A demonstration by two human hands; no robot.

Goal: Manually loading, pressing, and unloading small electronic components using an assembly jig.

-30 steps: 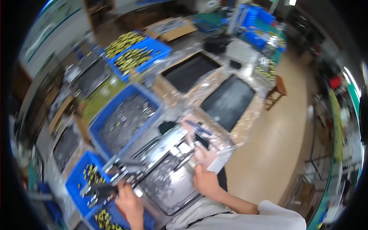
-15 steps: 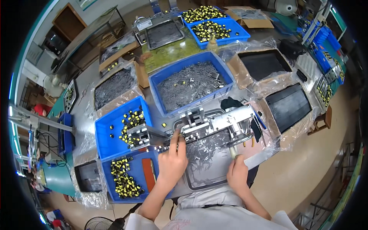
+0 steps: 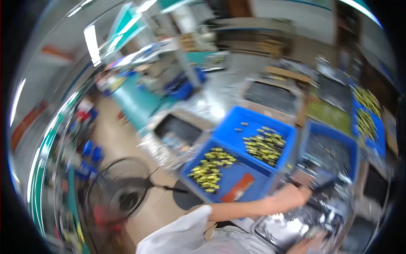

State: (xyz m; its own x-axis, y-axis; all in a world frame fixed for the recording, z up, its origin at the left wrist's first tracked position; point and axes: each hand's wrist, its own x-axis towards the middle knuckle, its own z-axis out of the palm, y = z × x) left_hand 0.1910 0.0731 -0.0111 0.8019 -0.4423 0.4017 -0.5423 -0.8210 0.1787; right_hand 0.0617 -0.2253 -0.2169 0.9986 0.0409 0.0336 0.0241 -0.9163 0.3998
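The left hand (image 3: 294, 197) reaches the metal machine (image 3: 326, 185) just beside its fingertips, blue bin (image 3: 227, 180) leftward, metal tray (image 3: 270, 228) below, right hand (image 3: 311, 244) nearby; blur leaves both grips impossible to tell.

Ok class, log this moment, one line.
left hand: at metal fixture, grip unclear; right hand: near tray, blurred; blue bin: yellow parts, orange strip

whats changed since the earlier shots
The view has swung left: the near blue tray now sits further right in frame and the black fan shows more fully. The left hand and right hand are too blurred to tell whether holds changed. The red strip still lies in that tray.
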